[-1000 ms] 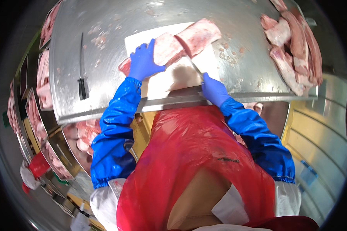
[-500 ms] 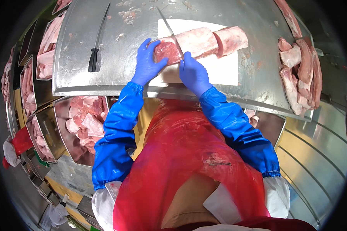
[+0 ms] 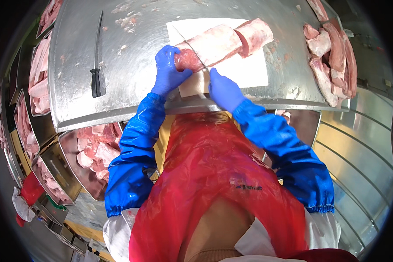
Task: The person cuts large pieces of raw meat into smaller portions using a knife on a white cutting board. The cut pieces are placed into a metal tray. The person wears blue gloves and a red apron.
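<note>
A long slab of raw meat point(image 3: 216, 41), pale fat on top, lies slanting across a white cutting board point(image 3: 254, 74). My left hand point(image 3: 169, 70), in a blue glove, grips its left end, thumb at the near side and fingers over the red cut face. In my blue-gloved right hand point(image 3: 225, 89) is a knife point(image 3: 192, 49); the handle is hidden in the fist. Its thin blade crosses the meat just right of my left hand; how deep it sits is hard to tell. A separate piece of meat point(image 3: 255, 36) lies against the slab's right end.
The board rests on a steel table point(image 3: 135, 65) with a raised near edge. A black-handled sharpening steel point(image 3: 96, 81) lies at left. Meat strips point(image 3: 336, 61) are piled at right. A bin of meat chunks point(image 3: 98, 150) stands below the table's left part; a person in red point(image 3: 28, 192) is far left.
My right hand has drawn the knife back toward me across the meat. My left hand keeps its grip on the end. The whole view has shifted slightly.
</note>
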